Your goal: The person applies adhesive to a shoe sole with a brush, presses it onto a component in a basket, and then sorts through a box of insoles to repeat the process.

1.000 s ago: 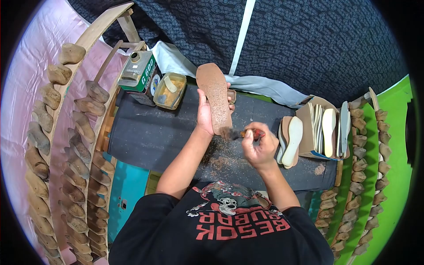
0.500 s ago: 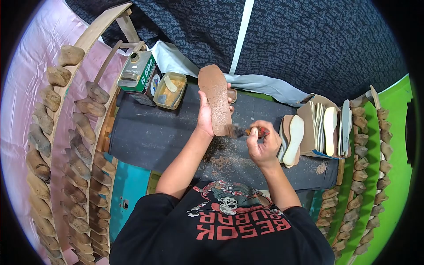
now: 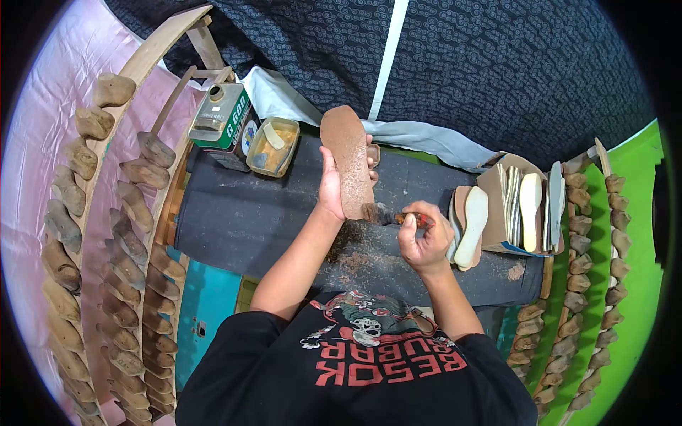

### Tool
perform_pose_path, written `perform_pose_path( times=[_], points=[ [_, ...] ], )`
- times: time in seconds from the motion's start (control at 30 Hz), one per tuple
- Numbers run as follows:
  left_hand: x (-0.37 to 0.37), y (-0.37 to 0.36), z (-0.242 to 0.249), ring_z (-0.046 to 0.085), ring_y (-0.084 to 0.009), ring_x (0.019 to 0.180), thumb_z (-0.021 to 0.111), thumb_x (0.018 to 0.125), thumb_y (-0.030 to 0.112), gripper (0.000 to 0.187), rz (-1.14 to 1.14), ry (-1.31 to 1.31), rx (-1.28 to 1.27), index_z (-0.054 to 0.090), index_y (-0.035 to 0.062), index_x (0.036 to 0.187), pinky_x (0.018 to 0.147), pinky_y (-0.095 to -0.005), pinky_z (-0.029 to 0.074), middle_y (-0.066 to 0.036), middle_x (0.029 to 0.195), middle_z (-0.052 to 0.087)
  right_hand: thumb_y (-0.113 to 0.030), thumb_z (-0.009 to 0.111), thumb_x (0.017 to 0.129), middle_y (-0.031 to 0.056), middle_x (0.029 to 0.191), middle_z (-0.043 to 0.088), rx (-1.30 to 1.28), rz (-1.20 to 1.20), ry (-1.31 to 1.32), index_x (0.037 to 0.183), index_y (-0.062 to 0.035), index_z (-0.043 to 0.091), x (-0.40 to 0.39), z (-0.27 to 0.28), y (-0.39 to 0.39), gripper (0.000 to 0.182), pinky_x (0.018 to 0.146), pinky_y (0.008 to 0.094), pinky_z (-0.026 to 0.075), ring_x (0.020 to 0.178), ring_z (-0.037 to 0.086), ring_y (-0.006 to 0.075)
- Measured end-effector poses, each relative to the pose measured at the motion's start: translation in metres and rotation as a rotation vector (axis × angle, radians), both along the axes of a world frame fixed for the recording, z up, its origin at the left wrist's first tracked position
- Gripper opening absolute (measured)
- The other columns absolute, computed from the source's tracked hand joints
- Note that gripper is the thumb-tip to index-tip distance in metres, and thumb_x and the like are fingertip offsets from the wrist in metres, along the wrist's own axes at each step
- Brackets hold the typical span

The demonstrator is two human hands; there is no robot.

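My left hand (image 3: pixel 329 186) is wrapped round a brown shoe sole (image 3: pixel 348 156), with the thumb on its left edge and fingertips showing at its right. The sole is held nearly upright above the bench, its surface rough and speckled. In my right hand (image 3: pixel 426 238) is a hand tool with a red-orange handle (image 3: pixel 423 220) and a dark working end. That end is blurred and lies at the lower right edge of the sole; its exact kind cannot be made out. Brown shavings (image 3: pixel 356 260) are scattered on the dark cloth below both hands.
At the right stand a cardboard box (image 3: pixel 497 220) of soles and several loose soles (image 3: pixel 472 227). A tub of yellowish paste (image 3: pixel 273 145) and a G 600 can (image 3: pixel 226 124) sit at back left. Racks of wooden shoe lasts (image 3: pixel 129 231) flank the dark-covered bench (image 3: pixel 234 220).
My right hand and the tool have shifted very slightly at the sole's lower end. The left hand and the sole stay almost where they were.
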State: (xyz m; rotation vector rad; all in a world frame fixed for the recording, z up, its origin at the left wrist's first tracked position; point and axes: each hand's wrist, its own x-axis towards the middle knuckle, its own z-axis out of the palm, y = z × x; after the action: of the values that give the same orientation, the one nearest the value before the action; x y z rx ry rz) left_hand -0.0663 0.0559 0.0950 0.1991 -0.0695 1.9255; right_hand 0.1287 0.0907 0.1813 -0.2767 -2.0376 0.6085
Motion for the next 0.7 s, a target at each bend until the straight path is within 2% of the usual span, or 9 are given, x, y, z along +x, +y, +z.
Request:
perform_pose_path(
  times=[0.13, 0.17, 0.23, 0.33, 0.4, 0.5, 0.7],
  points=[
    [0.012, 0.004, 0.0, 0.067, -0.022, 0.097, 0.028, 0.101, 0.069, 0.079, -0.083, -0.045, 0.073, 0.044, 0.0077, 0.148, 0.08, -0.0399, 0.056, -0.008, 0.139, 0.059, 0.0, 0.065, 0.085, 0.0115, 0.079, 0.068, 0.033, -0.118, 0.096, 0.098, 0.0023, 0.063, -0.013, 0.005, 0.014, 0.012, 0.06, 0.0309, 0.054, 0.063, 0.066, 0.021],
    [0.015, 0.006, 0.001, 0.066, -0.0216, 0.097, 0.028, 0.1, 0.07, 0.08, -0.061, -0.044, -0.025, 0.044, 0.0072, 0.148, 0.08, -0.0396, 0.056, -0.009, 0.138, 0.059, 0.0, 0.064, 0.086, 0.0114, 0.079, 0.068, 0.023, -0.142, 0.116, 0.097, 0.0022, 0.063, -0.016, 0.006, 0.016, 0.012, 0.059, 0.0308, 0.054, 0.063, 0.066, 0.021],
    [0.018, 0.006, 0.0, 0.066, -0.0213, 0.096, 0.028, 0.1, 0.07, 0.081, -0.038, -0.043, -0.124, 0.045, 0.0067, 0.148, 0.08, -0.0393, 0.055, -0.009, 0.137, 0.06, 0.0, 0.064, 0.086, 0.0114, 0.078, 0.068, 0.026, -0.146, 0.105, 0.097, 0.0019, 0.063, -0.017, 0.008, 0.019, 0.012, 0.059, 0.0307, 0.054, 0.062, 0.066, 0.0207],
    [0.015, 0.005, -0.001, 0.065, -0.0206, 0.093, 0.029, 0.099, 0.071, 0.082, -0.029, -0.04, -0.098, 0.045, 0.0068, 0.147, 0.08, -0.0384, 0.055, -0.01, 0.136, 0.06, 0.0, 0.064, 0.085, 0.0111, 0.078, 0.067, 0.025, -0.116, 0.073, 0.096, 0.0014, 0.063, -0.012, 0.007, 0.015, 0.011, 0.059, 0.0305, 0.053, 0.062, 0.066, 0.0204],
    [0.012, 0.002, -0.001, 0.064, -0.0201, 0.092, 0.03, 0.098, 0.073, 0.084, -0.098, -0.049, 0.015, 0.046, 0.0063, 0.147, 0.079, -0.038, 0.055, -0.009, 0.134, 0.061, 0.0, 0.065, 0.084, 0.0105, 0.077, 0.067, 0.031, -0.074, 0.042, 0.095, 0.0009, 0.062, -0.005, 0.004, 0.009, 0.011, 0.058, 0.0306, 0.053, 0.06, 0.065, 0.0209],
    [0.01, 0.001, 0.003, 0.064, -0.0197, 0.093, 0.03, 0.098, 0.073, 0.084, -0.062, -0.034, -0.008, 0.046, 0.0063, 0.146, 0.079, -0.038, 0.054, -0.008, 0.132, 0.061, -0.001, 0.066, 0.083, 0.0104, 0.076, 0.066, 0.031, -0.005, -0.015, 0.094, 0.001, 0.062, 0.003, -0.001, 0.003, 0.012, 0.058, 0.0312, 0.052, 0.059, 0.064, 0.0213],
    [0.02, 0.008, 0.004, 0.064, -0.0182, 0.089, 0.03, 0.098, 0.074, 0.085, -0.074, 0.041, -0.141, 0.049, 0.0043, 0.143, 0.076, -0.0353, 0.057, -0.007, 0.13, 0.061, 0.0, 0.065, 0.084, 0.0118, 0.074, 0.065, 0.015, -0.143, 0.087, 0.098, 0.0013, 0.063, -0.01, 0.003, 0.017, 0.013, 0.058, 0.0318, 0.052, 0.06, 0.064, 0.0231]
  ],
)
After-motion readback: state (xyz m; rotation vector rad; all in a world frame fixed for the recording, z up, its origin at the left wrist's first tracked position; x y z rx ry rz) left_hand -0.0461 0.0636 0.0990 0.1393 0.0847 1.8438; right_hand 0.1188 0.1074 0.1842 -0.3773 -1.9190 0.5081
